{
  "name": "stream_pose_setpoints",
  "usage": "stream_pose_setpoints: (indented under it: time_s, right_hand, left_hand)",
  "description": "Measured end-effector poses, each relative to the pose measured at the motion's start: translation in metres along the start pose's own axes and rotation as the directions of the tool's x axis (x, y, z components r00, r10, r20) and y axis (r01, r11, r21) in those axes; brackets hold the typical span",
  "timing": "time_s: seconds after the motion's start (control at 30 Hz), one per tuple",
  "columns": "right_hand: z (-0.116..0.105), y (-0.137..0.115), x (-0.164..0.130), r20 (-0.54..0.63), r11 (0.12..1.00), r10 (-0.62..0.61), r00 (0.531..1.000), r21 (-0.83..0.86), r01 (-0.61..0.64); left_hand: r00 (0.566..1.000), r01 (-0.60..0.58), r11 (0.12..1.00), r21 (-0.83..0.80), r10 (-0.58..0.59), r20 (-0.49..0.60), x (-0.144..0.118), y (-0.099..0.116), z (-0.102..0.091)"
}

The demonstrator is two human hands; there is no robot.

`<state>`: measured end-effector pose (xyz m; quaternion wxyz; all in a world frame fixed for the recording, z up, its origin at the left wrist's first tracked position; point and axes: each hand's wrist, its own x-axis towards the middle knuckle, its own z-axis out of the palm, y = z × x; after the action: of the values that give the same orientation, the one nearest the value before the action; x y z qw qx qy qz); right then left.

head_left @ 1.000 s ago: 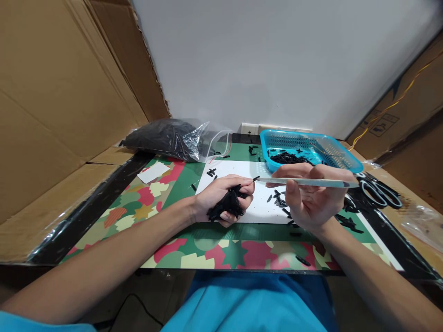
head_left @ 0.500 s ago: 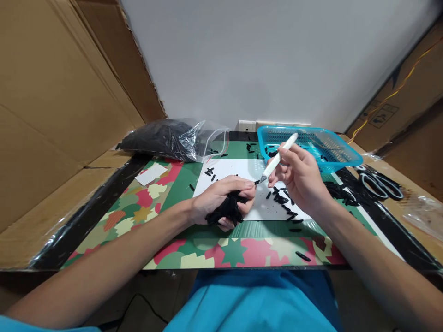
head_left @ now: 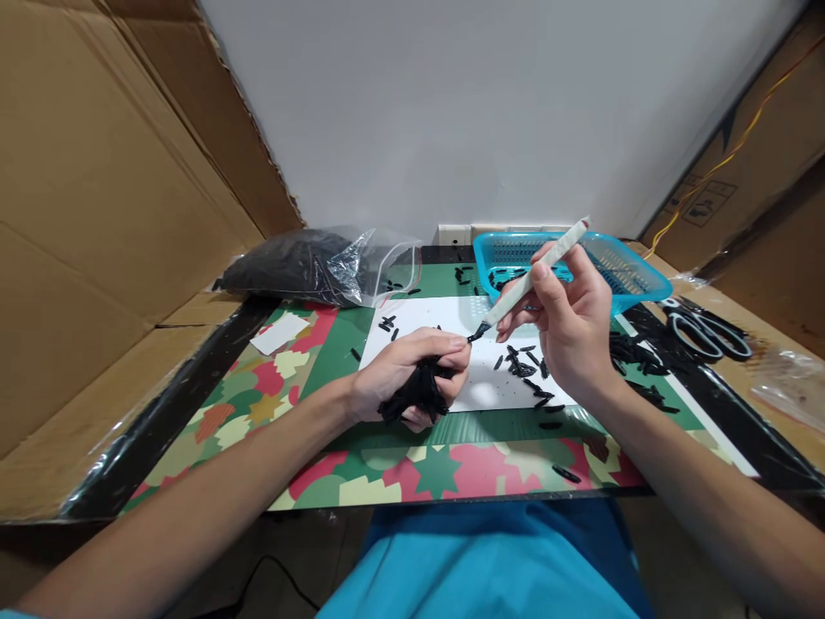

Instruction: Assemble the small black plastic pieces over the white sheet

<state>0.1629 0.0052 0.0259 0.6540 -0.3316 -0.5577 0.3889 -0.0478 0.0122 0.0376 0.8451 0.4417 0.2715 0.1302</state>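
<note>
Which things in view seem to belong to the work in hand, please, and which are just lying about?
Seemingly in the work:
black pieces, in the left hand
white tool, in the right hand
white sheet
blue basket

Apparently just lying about:
scissors
paper scrap
clear plastic

We can read no words, brand or numbers; the only sign we make out is a printed panel of pictograms (head_left: 707,205) on the cardboard box (head_left: 786,129), beyond and to the right of the grip of the right hand (head_left: 573,314) on the pen-shaped tool (head_left: 534,275). We see a thin rectangular outline around dark little figures, higher in our view than the gripping fingers and well apart from them, but the figures are too small and blurred for us to tell what each shows
</note>
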Motion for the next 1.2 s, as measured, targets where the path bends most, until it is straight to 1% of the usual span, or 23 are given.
stream_pose_setpoints:
  time_s: [0.13,0.2,0.3,0.37,0.43,0.47,0.5,0.57,0.6,0.63,0.7,0.77,0.8,0.83,0.87,0.93,0.97,1.0,1.03,1.07,1.2]
  right_hand:
    - [-0.001,0.001,0.001,-0.010,1.000,0.008,1.000,-0.010,-0.008]
    - [-0.003,0.003,0.002,0.002,0.999,0.037,0.999,-0.020,-0.037]
    - [-0.007,0.005,0.004,0.052,0.993,0.110,0.993,-0.040,-0.108]
    - [-0.010,0.007,0.004,0.105,0.979,0.181,0.978,-0.111,-0.170]
    - [-0.012,0.009,0.004,0.188,0.940,0.250,0.950,-0.285,-0.190]
    - [-0.013,0.010,0.004,0.246,0.900,0.273,0.930,-0.408,-0.156]
    - [-0.013,0.011,0.003,0.304,0.840,0.294,0.906,-0.534,-0.094]
    - [-0.011,0.012,0.001,0.395,0.677,0.332,0.856,-0.732,0.076]
    - [-0.010,0.012,0.000,0.419,0.592,0.351,0.837,-0.792,0.148]
    - [-0.008,0.013,-0.001,0.427,0.520,0.369,0.825,-0.831,0.198]
    - [-0.005,0.012,-0.003,0.421,0.418,0.389,0.819,-0.873,0.250]
    - [-0.005,0.011,-0.004,0.415,0.362,0.376,0.829,-0.889,0.281]
    - [-0.005,0.010,-0.004,0.415,0.358,0.350,0.840,-0.888,0.290]
    - [-0.006,0.009,-0.004,0.417,0.380,0.312,0.854,-0.878,0.290]
    - [-0.007,0.007,-0.004,0.418,0.435,0.265,0.869,-0.856,0.279]
    - [-0.009,0.003,-0.004,0.420,0.616,0.168,0.892,-0.751,0.238]
    - [-0.008,0.001,-0.004,0.425,0.704,0.138,0.895,-0.677,0.213]
    - [-0.008,-0.001,-0.004,0.433,0.769,0.125,0.893,-0.611,0.188]
    - [-0.007,-0.001,-0.005,0.446,0.808,0.126,0.886,-0.565,0.169]
    - [-0.006,-0.002,-0.005,0.456,0.827,0.140,0.879,-0.542,0.150]
    - [-0.003,0.001,-0.005,0.465,0.880,0.228,0.855,-0.475,0.023]
  left_hand:
    - [1.000,0.004,1.000,0.004,-0.004,-0.006,0.000,0.001,-0.001]
    - [1.000,-0.006,1.000,0.009,0.005,0.005,0.000,0.001,-0.001]
    - [1.000,-0.011,1.000,0.010,0.011,0.015,0.000,0.001,-0.001]
    - [1.000,-0.015,1.000,0.010,0.014,0.009,0.000,0.001,-0.001]
    - [1.000,-0.023,1.000,0.010,0.023,0.005,-0.001,0.001,0.000]
    - [1.000,-0.028,1.000,0.009,0.028,0.004,-0.001,0.001,0.000]
    - [0.999,-0.032,0.999,0.009,0.032,0.003,-0.001,0.001,0.000]
    - [0.999,-0.045,0.999,0.011,0.045,-0.007,-0.001,0.001,0.000]
    - [0.999,-0.050,0.999,0.015,0.050,-0.013,-0.001,0.001,0.000]
    - [0.998,-0.054,0.998,0.017,0.054,-0.018,-0.001,0.001,0.000]
    - [0.998,-0.060,0.998,0.017,0.060,-0.021,-0.001,0.001,0.000]
    - [0.998,-0.060,0.998,0.006,0.060,-0.019,-0.001,0.001,0.000]
    - [0.998,-0.061,0.998,0.000,0.061,-0.021,-0.001,0.001,0.000]
    - [0.998,-0.061,0.998,-0.005,0.061,-0.028,-0.001,0.001,-0.001]
    - [0.997,-0.060,0.998,-0.006,0.060,-0.038,0.000,0.001,-0.001]
    - [0.997,-0.052,0.999,-0.005,0.052,-0.064,0.000,0.001,-0.001]
    - [0.996,-0.046,0.999,-0.003,0.045,-0.076,0.000,0.001,-0.002]
    - [0.995,-0.039,0.999,-0.001,0.039,-0.088,0.001,0.000,-0.002]
    - [0.995,-0.036,0.999,0.002,0.036,-0.096,0.001,0.000,-0.002]
    - [0.994,-0.035,0.999,0.005,0.035,-0.103,0.002,-0.001,-0.003]
    - [0.993,-0.035,0.999,0.004,0.035,-0.114,0.005,-0.004,-0.005]
